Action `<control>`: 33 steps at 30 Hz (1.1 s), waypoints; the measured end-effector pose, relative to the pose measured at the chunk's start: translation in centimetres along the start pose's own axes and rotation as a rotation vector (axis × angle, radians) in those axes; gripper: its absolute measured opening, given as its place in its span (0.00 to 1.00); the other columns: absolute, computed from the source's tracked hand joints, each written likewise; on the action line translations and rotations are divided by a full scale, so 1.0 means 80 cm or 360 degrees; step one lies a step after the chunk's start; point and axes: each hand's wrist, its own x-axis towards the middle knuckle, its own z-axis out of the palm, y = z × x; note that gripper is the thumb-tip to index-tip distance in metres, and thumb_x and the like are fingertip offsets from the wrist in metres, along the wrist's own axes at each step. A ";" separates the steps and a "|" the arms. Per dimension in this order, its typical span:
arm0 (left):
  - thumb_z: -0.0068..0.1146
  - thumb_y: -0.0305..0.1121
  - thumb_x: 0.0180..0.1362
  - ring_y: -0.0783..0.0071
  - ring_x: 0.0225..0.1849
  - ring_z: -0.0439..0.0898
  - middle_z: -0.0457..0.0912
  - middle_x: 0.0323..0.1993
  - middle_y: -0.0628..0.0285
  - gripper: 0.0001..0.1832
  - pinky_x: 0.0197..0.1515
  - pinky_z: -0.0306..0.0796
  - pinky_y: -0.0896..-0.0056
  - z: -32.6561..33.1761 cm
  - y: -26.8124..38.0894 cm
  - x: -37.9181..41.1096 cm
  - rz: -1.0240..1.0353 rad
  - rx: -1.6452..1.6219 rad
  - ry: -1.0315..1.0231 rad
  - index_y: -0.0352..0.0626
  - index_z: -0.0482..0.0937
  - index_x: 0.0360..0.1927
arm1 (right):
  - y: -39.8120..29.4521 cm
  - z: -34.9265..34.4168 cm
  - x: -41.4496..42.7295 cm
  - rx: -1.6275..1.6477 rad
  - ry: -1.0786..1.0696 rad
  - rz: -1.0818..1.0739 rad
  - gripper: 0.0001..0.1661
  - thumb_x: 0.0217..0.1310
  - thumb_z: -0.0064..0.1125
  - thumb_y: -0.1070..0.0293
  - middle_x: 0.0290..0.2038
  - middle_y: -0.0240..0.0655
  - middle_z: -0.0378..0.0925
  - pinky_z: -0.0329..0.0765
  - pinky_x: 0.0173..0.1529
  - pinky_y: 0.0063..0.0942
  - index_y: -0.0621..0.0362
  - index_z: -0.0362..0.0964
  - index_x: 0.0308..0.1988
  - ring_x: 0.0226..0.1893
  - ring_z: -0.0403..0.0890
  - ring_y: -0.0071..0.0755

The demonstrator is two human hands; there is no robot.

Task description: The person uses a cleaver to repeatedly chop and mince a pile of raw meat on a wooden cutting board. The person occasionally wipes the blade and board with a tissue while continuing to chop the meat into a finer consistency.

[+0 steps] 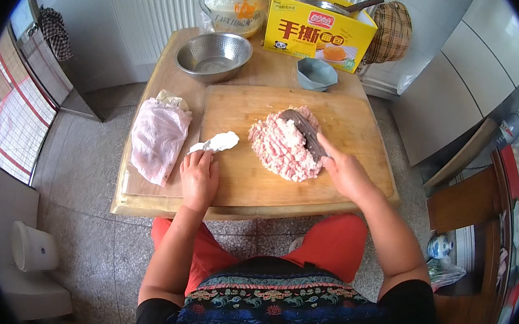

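My right hand [347,171] grips a cleaver [307,134], its dark blade lying across a mound of chopped pinkish meat [282,148]. Bits of meat stick to the blade, and my fist hides the handle. Beneath the meat is a wooden cutting board [333,184]. My left hand [199,179] rests palm down at the board's left edge. Its fingertips touch a crumpled white tissue [219,142]; whether they pinch it cannot be made out. Left of that hand lies a pale pink plastic bag [160,137] on the wooden table [141,202].
Behind the board stand a steel bowl [213,57], a blue-grey bowl [316,74], a bagged container [235,10] and a yellow carton [318,33] with a pan [323,5] in it. A wooden shelf unit [466,202] is at the right; a white bucket [34,247] at the left.
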 end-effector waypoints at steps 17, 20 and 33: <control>0.57 0.31 0.55 0.52 0.51 0.73 0.77 0.45 0.55 0.15 0.53 0.66 0.52 0.001 0.000 0.001 -0.0001 -0.0010 -0.0021 0.40 0.78 0.47 | -0.019 -0.003 -0.004 -0.0075 -0.0073 -0.0019 0.34 0.68 0.48 0.66 0.29 0.57 0.77 0.75 0.40 0.47 0.39 0.52 0.70 0.32 0.80 0.60; 0.57 0.31 0.55 0.53 0.51 0.73 0.77 0.45 0.55 0.15 0.53 0.66 0.53 0.000 0.001 0.008 0.0027 0.0009 0.0041 0.40 0.78 0.46 | -0.022 -0.010 -0.008 0.0031 0.0044 -0.0089 0.34 0.68 0.48 0.66 0.30 0.57 0.78 0.75 0.40 0.47 0.38 0.52 0.71 0.32 0.80 0.60; 0.58 0.31 0.54 0.53 0.52 0.74 0.77 0.45 0.55 0.15 0.53 0.66 0.53 0.000 0.003 0.000 -0.0017 -0.0020 -0.0006 0.41 0.79 0.46 | -0.003 -0.021 -0.003 -0.0153 -0.0089 0.0064 0.33 0.69 0.48 0.65 0.35 0.57 0.79 0.75 0.43 0.47 0.38 0.53 0.70 0.36 0.81 0.61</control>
